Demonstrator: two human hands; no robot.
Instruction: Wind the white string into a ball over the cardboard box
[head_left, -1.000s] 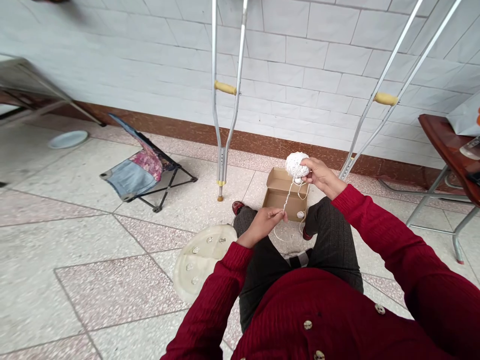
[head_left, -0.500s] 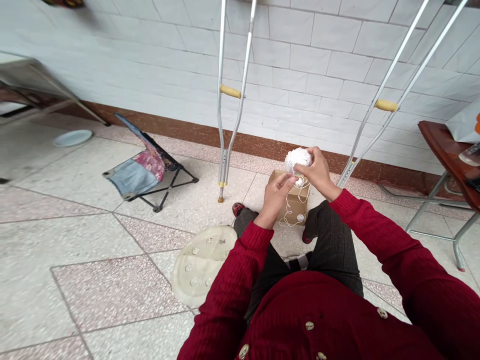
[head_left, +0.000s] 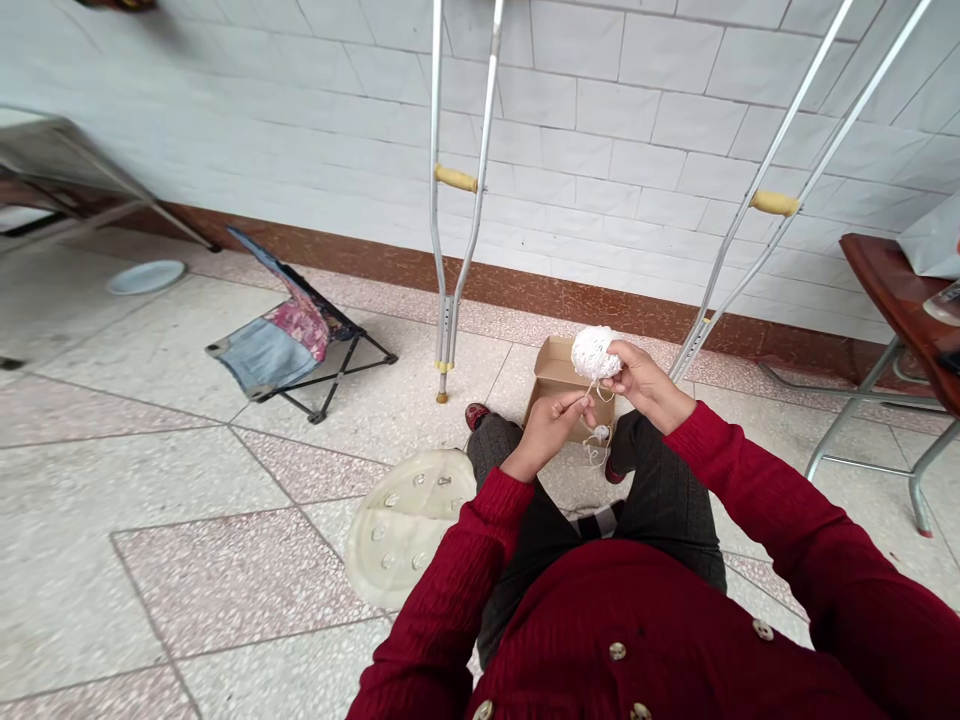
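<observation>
A white ball of yarn is gripped by my right hand, its fingers on the ball's right side. Just below and to the left, my left hand pinches a strand of the yarn that hangs from the ball. Under both hands an open cardboard box stands on the floor between my feet, its flap raised at the back. A smaller white ball shows at the box's front, with loose loops of strand below it. My left hand covers part of the box.
Two crutches, a left one and a right one, lean on the tiled wall. A folding chair, a round pale mat and a plate lie left. A brown table stands right.
The yarn ball and my right hand have come down a little. My left hand has also moved lower and now pinches the strand below the ball. More of the box's inside shows.
</observation>
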